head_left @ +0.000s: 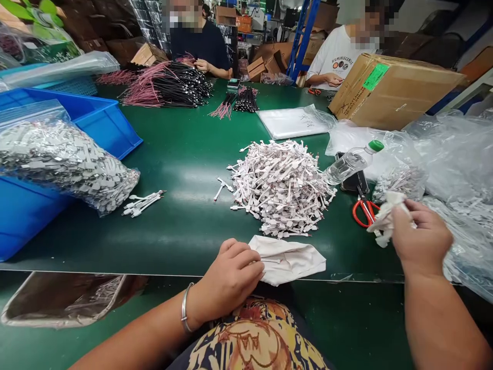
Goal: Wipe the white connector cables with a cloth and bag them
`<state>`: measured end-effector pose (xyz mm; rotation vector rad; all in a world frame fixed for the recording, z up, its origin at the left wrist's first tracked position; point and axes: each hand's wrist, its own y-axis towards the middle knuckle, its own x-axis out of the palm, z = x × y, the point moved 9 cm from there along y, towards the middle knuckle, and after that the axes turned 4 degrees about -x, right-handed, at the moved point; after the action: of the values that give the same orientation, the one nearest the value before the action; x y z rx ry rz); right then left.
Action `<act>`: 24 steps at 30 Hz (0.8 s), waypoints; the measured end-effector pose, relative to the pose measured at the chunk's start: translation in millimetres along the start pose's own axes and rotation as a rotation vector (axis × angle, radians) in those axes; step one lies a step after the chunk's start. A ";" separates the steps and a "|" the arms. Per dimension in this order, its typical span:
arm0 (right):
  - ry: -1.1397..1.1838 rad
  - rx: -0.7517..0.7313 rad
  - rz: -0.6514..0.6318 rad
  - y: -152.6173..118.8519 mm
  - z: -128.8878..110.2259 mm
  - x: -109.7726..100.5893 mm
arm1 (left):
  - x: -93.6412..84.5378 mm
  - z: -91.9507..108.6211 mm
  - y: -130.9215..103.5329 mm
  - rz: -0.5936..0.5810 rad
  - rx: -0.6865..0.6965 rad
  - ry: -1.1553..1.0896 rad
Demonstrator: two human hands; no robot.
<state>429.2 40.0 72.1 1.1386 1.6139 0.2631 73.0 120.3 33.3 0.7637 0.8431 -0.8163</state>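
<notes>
My left hand (235, 275) is closed at the left edge of a folded white cloth (296, 257) on the table's front edge. A thin white piece (272, 260) shows by its fingertips; I cannot tell whether they grip it or the cloth. My right hand (423, 234) is raised at the right, pinching a crumpled white cloth (387, 218). Red-handled scissors (365, 211) lie just behind that cloth. Beyond the folded cloth rises a big pile of small white connector leads (283, 187). A few loose leads (222, 188) lie left of it.
At left, a clear bag of white connectors (65, 159) leans on a blue bin (111, 121), near a small group of leads (143, 203). A water bottle (352, 162), phone (354, 182), plastic bags (458, 154) and a carton (396, 92) stand right. Two people work opposite beside black-and-pink cables (165, 85).
</notes>
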 end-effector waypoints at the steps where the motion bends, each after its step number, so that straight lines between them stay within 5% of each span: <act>1: 0.122 0.170 0.090 -2.7 1.5 -16.0 | 1.9 2.1 0.8 -0.005 0.009 0.025; 3: 0.407 0.569 0.007 -22.2 0.9 -15.4 | 6.2 3.6 2.3 -0.020 0.009 0.064; 5: 0.607 0.736 -0.159 -46.3 -24.8 -4.2 | 9.6 3.6 3.2 -0.034 0.008 0.087; 10: 0.995 0.636 -0.911 -123.2 -123.3 47.6 | 10.7 2.2 3.1 -0.033 0.007 0.088; 13: 1.011 0.513 -1.163 -153.5 -158.4 60.8 | 10.5 1.5 3.0 -0.033 0.003 0.084; 16: 0.818 0.146 -1.102 -146.4 -178.6 62.3 | 12.4 1.2 2.9 -0.052 0.005 0.084; 20: 0.622 -0.398 -0.806 -138.3 -207.7 51.2 | 12.0 1.1 3.0 -0.043 0.004 0.084; 24: 0.446 -0.712 -0.748 -159.6 -221.7 50.3 | 11.3 -0.3 2.7 -0.021 -0.010 0.063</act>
<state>159.5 78.8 18.3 -0.1010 1.9752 0.5573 79.8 118.4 24.2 0.7761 0.9125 -0.8099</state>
